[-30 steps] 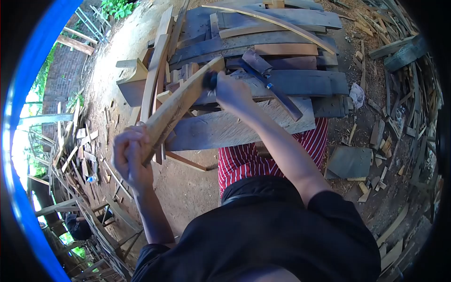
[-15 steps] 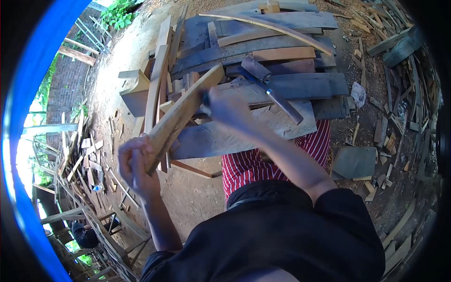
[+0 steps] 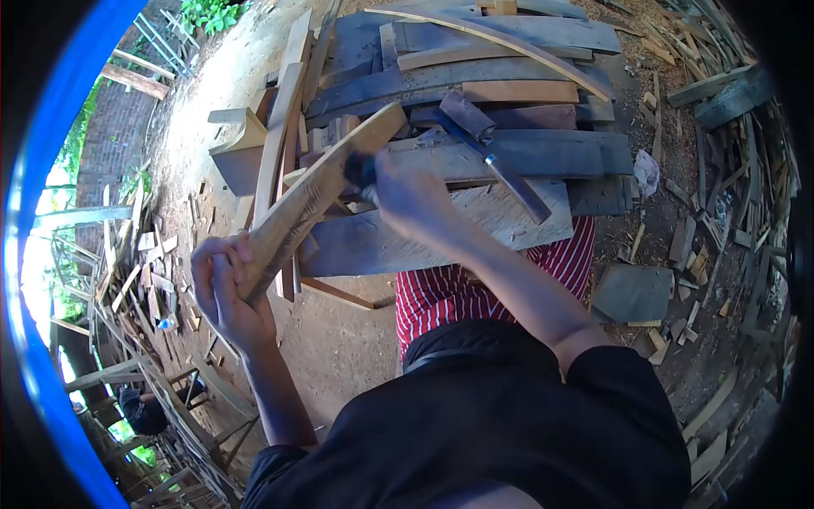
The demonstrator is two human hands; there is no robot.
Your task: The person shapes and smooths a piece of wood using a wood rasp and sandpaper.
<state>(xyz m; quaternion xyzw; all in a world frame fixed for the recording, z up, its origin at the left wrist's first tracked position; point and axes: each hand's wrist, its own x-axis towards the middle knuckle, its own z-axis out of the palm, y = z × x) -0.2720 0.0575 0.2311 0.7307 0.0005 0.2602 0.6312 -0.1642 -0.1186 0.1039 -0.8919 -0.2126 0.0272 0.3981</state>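
Note:
My left hand (image 3: 231, 284) grips the lower end of a curved wooden plank (image 3: 318, 188), its fingers wrapped round the edge. The plank is tilted, its far end up by the stacked boards, and dark rough marks run along its face. Closed in my right hand (image 3: 411, 199) is a dark-headed tool (image 3: 360, 170), held against or close to the plank's upper part; blur hides its exact kind. Beyond that hand, a long-handled blade tool (image 3: 513, 188) lies across the boards, beside a dark wooden block (image 3: 466, 116).
Stacked boards (image 3: 543, 157) lie in front of my knees, with a thin curved strip (image 3: 509, 44) on top. Long planks (image 3: 284, 127) lean at left. Wood scraps (image 3: 157, 271) litter the ground on both sides. Another person (image 3: 142, 411) is at the lower left.
The plank and my left hand have shifted left and slightly down, and more of the marked face shows. My right hand with the tool has moved slightly down along the plank.

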